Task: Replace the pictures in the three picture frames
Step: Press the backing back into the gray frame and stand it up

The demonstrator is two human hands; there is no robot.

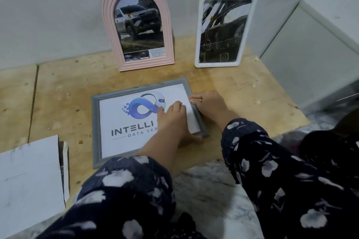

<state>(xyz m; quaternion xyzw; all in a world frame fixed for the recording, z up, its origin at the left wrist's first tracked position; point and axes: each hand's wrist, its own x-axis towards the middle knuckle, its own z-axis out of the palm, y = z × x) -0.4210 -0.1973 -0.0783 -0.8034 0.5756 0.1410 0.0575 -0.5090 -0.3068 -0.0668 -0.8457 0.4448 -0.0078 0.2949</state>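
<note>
Dim, soft light; edges bowed, hands perhaps slightly blurred

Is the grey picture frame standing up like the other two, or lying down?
Lying down. The grey frame lies flat on the wooden board, logo facing up, while the pink arched frame and white frame stand upright.

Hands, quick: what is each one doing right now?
Left hand: fingers lie on the logo picture in the grey frame, gripping nothing.
Right hand: fingers curled at the grey frame's right edge, gripping it.
</note>
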